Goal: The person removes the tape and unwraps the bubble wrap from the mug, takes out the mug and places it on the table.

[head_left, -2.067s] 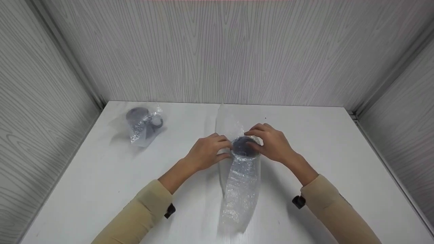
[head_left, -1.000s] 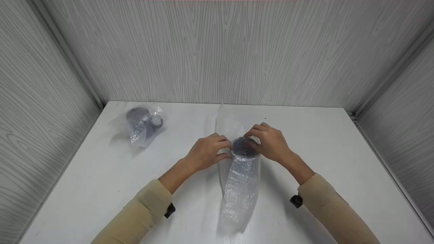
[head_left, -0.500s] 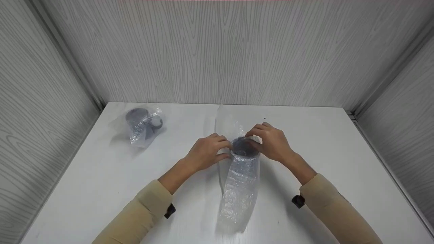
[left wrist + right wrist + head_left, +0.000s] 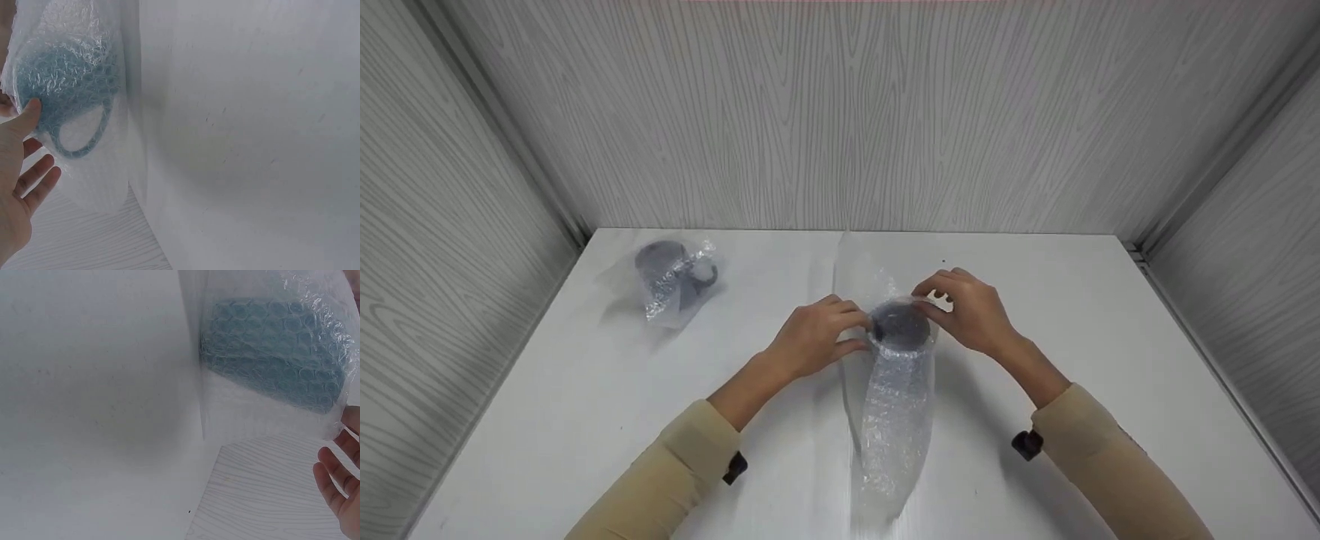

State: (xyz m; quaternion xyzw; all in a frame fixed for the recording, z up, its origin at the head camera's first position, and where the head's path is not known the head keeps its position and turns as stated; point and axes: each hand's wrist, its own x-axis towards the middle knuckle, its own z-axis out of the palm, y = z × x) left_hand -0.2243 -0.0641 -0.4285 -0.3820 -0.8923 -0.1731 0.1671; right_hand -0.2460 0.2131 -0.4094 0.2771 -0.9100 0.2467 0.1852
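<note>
- Mug (image 4: 904, 328), showing teal through bubble wrap (image 4: 896, 427) in the wrist views, is sitting near the middle of the white desk (image 4: 1140, 360), its round end facing the head camera.
- The bubble wrap is surrounding the mug; one tail is running from it toward the person, another is reaching from it to about the desk's far edge.
- The left hand (image 4: 817, 337) is gripping the mug's left side through the wrap with thumb and finger, its other fingers spreading free.
- The right hand (image 4: 971, 311) is pinching the wrap's edge at the mug's far right rim, thumb and forefinger together.
- A second mug (image 4: 660, 262), also wrapped, is resting well left of the mug, near the far edge.
- Beyond the mug, a wood-grain panel (image 4: 840, 112) is bounding that edge.
- Right of the mug, broad desk surface is stretching to the side edge.
</note>
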